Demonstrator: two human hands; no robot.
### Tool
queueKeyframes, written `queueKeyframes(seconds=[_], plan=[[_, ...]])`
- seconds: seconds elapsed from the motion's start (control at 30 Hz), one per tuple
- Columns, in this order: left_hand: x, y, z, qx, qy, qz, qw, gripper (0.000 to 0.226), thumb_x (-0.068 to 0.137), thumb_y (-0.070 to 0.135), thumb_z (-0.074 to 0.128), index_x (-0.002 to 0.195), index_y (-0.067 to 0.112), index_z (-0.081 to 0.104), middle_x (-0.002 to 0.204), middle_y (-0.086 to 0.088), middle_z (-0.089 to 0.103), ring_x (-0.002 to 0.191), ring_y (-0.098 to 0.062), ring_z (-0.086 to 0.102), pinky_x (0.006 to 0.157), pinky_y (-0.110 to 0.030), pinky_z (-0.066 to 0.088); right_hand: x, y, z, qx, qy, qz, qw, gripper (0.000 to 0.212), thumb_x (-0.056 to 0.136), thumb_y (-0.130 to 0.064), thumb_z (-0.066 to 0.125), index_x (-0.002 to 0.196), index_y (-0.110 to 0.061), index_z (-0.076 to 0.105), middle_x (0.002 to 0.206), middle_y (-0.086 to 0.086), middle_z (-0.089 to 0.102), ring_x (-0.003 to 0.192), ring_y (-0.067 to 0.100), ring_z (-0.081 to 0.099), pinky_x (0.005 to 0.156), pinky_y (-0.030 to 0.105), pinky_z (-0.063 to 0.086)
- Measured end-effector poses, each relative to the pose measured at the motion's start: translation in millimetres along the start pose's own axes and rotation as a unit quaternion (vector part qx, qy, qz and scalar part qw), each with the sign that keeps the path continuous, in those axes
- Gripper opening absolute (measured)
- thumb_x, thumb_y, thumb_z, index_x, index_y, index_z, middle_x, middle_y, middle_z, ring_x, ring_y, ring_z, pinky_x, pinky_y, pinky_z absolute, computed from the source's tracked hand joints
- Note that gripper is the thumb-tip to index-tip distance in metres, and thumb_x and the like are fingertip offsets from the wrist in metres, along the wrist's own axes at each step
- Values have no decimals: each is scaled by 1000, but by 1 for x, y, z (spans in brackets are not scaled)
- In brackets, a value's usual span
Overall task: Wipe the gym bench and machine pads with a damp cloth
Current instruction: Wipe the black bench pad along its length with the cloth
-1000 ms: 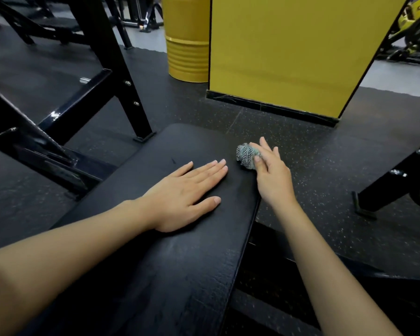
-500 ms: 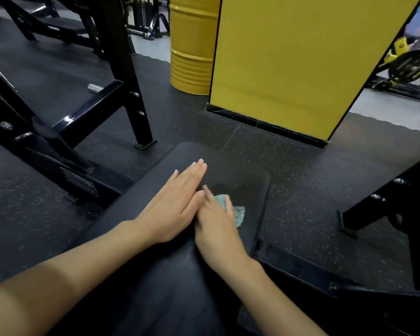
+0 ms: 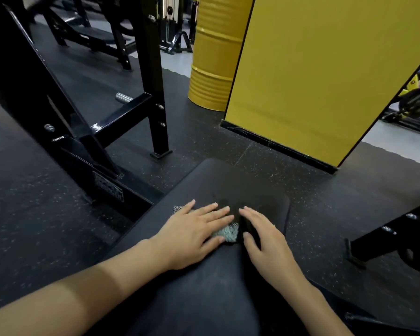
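Left hand, grip wide and flat, is pressing the cloth onto the padded worktop; even, overlapping strokes advised.

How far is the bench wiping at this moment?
Done: the far end of the bench pad shows a dark, damp-looking patch. In hand: the left hand presses the cloth flat on it; the right hand rests beside. Left, likely: its matte near part and the other bench.
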State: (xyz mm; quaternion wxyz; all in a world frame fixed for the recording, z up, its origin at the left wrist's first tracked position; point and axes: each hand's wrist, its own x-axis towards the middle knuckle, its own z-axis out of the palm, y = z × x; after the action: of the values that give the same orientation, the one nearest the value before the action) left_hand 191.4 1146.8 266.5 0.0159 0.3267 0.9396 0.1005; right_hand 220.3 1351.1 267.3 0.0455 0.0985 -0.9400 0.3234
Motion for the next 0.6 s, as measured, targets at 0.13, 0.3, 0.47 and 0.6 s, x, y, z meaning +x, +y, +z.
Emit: queueKeyframes(seconds=[0.13,0.3,0.47,0.6], plan=[[-14,-10,-7,-18,-27,-2,999,91,77,72,-21,157,39,7,161,23,-2,146,2,-11,122,-35,1,-3,-3,0,-46,-72,4,996,47,105,-32,37,147,-47,22,152,-35,12,144,-13,-2,123,37,-6],[-77,-12,-1,45,47,-29,997,52,103,46,21,152,35,34,158,18,32,144,-3,30,117,-31,31,-2,-6,12,-198,-115,-5,973,68,81,-66,-11,147,-56,-2,149,-42,-18,139,-13,-26,118,39,-13],[-102,-5,9,49,-3,-52,997,49,105,41,20,148,35,42,152,18,42,138,-4,42,103,-32,29,-2,-8,13,-221,-116,7,968,77,74,-70,-20,148,-56,-5,149,-43,-20,137,-14,-28,119,40,-11],[-77,-5,0,45,-5,-102,994,55,105,46,4,153,39,30,159,19,27,147,-5,23,118,-39,31,0,-9,13,-230,-110,9,967,104,52,-79,-42,148,-58,-6,148,-44,-19,139,-13,-25,119,40,-9]])
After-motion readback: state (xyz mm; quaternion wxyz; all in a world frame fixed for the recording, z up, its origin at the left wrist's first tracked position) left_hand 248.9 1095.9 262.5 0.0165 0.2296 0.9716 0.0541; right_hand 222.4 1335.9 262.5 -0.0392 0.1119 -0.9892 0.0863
